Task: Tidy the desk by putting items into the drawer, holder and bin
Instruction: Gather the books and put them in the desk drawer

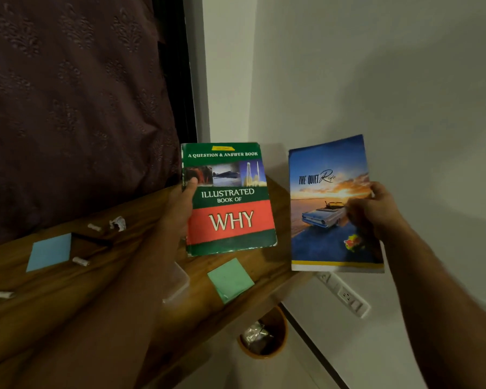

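Observation:
My left hand [180, 209] grips the left edge of a green and red book [230, 203] titled "Illustrated Book of Why", held up over the wooden desk [68, 304]. My right hand [376, 211] holds a blue notebook [328, 192] with a car on its cover, raised beyond the desk's right end. On the desk lie a blue sticky pad [49, 251], a green sticky pad [230, 279], a black pen [91, 239], a crumpled paper scrap [118, 223] and several small rolled paper bits [80, 261].
An orange bin [264, 335] with crumpled waste stands on the floor below the desk's right end. A clear plastic container [178, 282] sits on the desk under my left forearm. A dark curtain hangs behind the desk; a wall socket strip [345, 294] is at the right.

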Demonstrator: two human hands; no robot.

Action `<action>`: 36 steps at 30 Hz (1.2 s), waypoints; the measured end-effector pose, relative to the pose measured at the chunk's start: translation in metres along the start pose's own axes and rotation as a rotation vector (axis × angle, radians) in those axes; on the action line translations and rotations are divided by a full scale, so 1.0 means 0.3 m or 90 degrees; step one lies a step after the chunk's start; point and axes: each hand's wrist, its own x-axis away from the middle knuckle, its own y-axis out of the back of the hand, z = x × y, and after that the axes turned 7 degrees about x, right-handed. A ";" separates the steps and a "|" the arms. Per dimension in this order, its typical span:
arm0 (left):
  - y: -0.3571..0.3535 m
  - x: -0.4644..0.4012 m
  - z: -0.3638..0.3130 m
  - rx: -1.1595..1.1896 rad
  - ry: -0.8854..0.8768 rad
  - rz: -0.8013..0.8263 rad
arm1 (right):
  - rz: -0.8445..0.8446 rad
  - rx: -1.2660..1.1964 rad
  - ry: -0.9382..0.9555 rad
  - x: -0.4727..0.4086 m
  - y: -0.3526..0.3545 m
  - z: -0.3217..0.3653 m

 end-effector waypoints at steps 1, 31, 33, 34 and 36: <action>-0.010 0.017 -0.001 0.022 0.020 0.011 | 0.003 -0.006 -0.002 0.001 0.001 -0.011; 0.011 0.160 0.126 0.096 0.211 0.130 | 0.290 -0.160 -0.044 0.324 -0.368 -0.035; 0.021 0.156 0.137 0.107 0.210 0.140 | 0.306 -0.163 -0.057 0.346 -0.364 -0.044; 0.028 0.154 0.139 0.116 0.209 0.147 | 0.327 -0.195 -0.077 0.355 -0.360 -0.046; 0.035 0.148 0.138 0.116 0.194 0.158 | 0.342 -0.246 -0.105 0.373 -0.358 -0.038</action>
